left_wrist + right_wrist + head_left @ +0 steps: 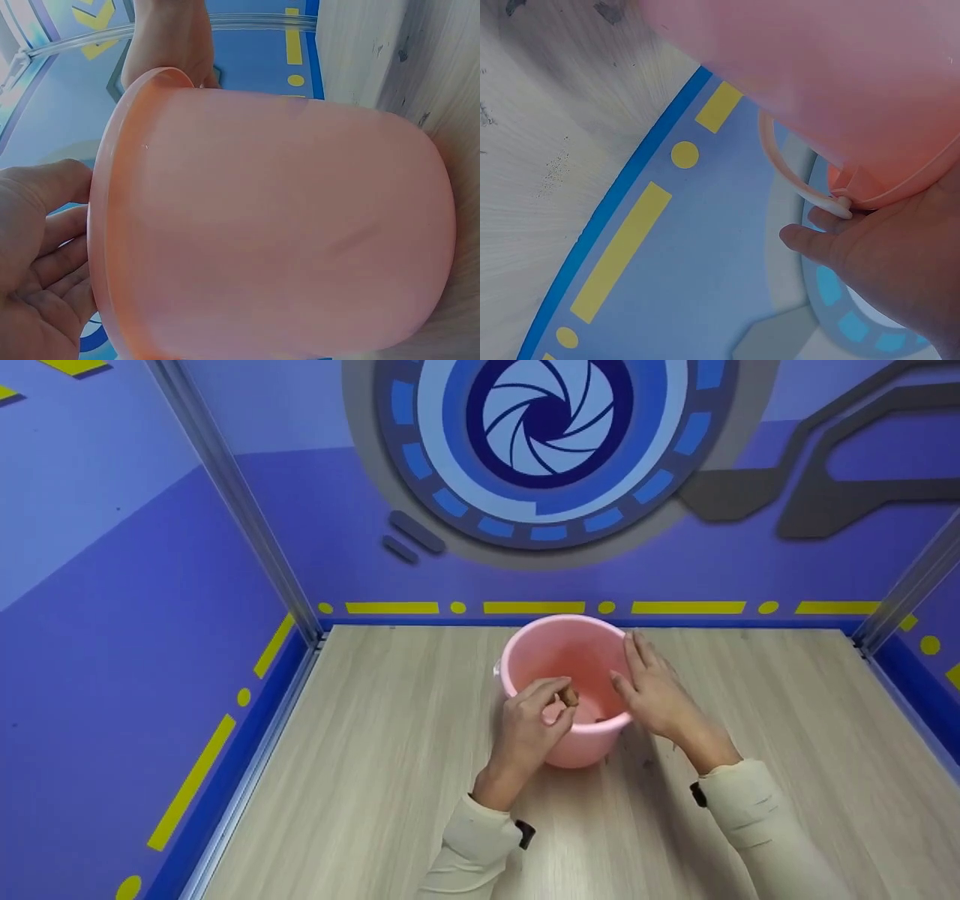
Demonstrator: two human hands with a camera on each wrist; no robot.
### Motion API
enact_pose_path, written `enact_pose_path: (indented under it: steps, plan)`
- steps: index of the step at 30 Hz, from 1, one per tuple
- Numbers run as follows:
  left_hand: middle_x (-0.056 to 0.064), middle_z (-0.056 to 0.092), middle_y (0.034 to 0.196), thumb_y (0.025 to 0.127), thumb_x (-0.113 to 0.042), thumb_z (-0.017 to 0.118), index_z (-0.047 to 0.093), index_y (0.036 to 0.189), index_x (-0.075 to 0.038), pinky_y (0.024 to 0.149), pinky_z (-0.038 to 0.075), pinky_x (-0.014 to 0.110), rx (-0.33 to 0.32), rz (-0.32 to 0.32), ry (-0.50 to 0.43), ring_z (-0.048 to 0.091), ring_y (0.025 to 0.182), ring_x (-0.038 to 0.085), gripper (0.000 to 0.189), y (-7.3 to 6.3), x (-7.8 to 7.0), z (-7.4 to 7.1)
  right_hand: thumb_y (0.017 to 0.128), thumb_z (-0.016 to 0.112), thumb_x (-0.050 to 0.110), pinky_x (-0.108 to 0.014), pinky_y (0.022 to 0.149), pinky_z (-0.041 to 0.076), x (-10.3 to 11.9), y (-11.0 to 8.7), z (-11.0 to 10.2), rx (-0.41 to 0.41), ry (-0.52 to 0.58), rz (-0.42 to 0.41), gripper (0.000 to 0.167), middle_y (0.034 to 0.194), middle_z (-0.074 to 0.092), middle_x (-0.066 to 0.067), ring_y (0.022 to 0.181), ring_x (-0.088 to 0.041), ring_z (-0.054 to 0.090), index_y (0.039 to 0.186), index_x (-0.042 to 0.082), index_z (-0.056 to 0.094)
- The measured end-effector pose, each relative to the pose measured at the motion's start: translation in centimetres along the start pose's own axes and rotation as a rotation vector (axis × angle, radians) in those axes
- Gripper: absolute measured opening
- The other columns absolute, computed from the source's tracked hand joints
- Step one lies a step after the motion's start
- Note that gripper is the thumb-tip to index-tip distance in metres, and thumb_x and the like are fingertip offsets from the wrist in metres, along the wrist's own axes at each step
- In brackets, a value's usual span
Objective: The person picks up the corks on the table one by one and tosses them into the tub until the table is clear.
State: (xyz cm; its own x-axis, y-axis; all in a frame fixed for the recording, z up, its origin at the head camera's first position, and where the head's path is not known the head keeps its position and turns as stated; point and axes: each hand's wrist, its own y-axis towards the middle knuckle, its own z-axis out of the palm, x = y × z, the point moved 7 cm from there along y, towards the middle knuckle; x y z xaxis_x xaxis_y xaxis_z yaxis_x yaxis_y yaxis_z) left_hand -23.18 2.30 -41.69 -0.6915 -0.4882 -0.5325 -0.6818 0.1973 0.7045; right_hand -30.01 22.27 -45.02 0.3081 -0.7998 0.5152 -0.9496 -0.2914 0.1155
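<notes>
A pink bucket (564,746) stands upright on the wooden tabletop near the back wall. Over its opening, my left hand (529,724) pinches a small brown lump (571,697) between thumb and fingertips; its exact kind is too small to tell. My right hand (660,697) holds the bucket's right rim, with the thumb inside and the other fingers outside. From the right wrist view, the fingers of that hand lie beside the pale handle (799,180) where it joins the rim. In the left wrist view, the bucket wall hides the brown lump.
The light wood tabletop (360,780) spreads around the bucket, with dark marks close to its right side. Behind it rises a blue patterned wall (300,525), and metal posts (240,502) stand at the corners. A tiny dark reddish bit (601,720) shows inside the bucket.
</notes>
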Motion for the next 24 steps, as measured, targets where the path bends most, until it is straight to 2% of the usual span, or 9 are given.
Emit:
enact_pose_path:
  steps: [10,18,24]
  plan:
    - [0.009,0.077,0.106,0.085,-0.001,0.088,0.077,0.118,0.001,0.083,0.059,0.021,-0.035,0.010,0.054,0.074,0.088,0.019,0.035,0.03,0.05,-0.10,0.114,0.043,0.039,-0.070,0.123,0.011,-0.13,-0.03,0.09,-0.017,0.003,-0.014,0.078,0.172,0.004,-0.032,0.157,-0.054,0.009,0.164,-0.010,0.010]
    - [0.010,0.076,0.106,0.086,0.001,0.086,0.076,0.120,0.002,0.084,0.059,0.022,-0.018,0.001,0.021,0.074,0.089,0.024,0.035,0.04,0.24,0.05,0.114,0.042,0.039,-0.070,0.124,0.011,0.06,0.02,-0.08,-0.014,0.005,-0.020,0.078,0.172,0.004,-0.032,0.156,-0.054,0.009,0.164,-0.011,0.010]
    - [0.011,0.077,0.107,0.086,0.000,0.086,0.077,0.120,0.001,0.083,0.059,0.021,-0.022,0.000,0.027,0.074,0.088,0.019,0.035,0.00,0.31,0.05,0.114,0.043,0.039,-0.070,0.124,0.009,0.06,0.02,-0.03,-0.007,0.006,-0.013,0.078,0.173,0.003,-0.031,0.157,-0.054,0.007,0.165,-0.010,0.008]
